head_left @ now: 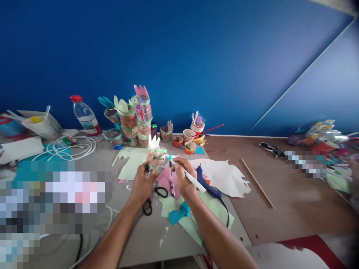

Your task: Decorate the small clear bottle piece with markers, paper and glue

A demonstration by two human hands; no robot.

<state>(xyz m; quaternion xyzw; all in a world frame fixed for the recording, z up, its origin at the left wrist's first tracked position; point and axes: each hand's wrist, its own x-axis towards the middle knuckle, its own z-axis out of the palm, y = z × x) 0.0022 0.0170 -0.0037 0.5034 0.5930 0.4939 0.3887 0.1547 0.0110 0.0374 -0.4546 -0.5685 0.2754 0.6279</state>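
My left hand [143, 184] is closed around the lower part of a small clear cup [157, 158], wrapped in brownish material, with a white paper cutout [154, 142] rising from its rim. Pinched in my right hand [184, 178] is a white marker [195, 181], its green tip close to the cup's right side. A dark pen [172, 183] is beside my right fingers over pink paper [165, 180]; whether they touch it I cannot tell. Black-handled scissors [160, 192] lie below my left hand, with the blades hidden. The blue hot glue gun [206, 183] rests right of my right hand.
Decorated cups [129, 123] stand stacked along the blue wall, next to a water bottle [86, 116]. Small paint cups [190, 147] sit at the back. Pale green paper [193, 229], white paper [224, 175] and a wooden stick [258, 184] lie on the table. White cable [81, 147] coils at left.
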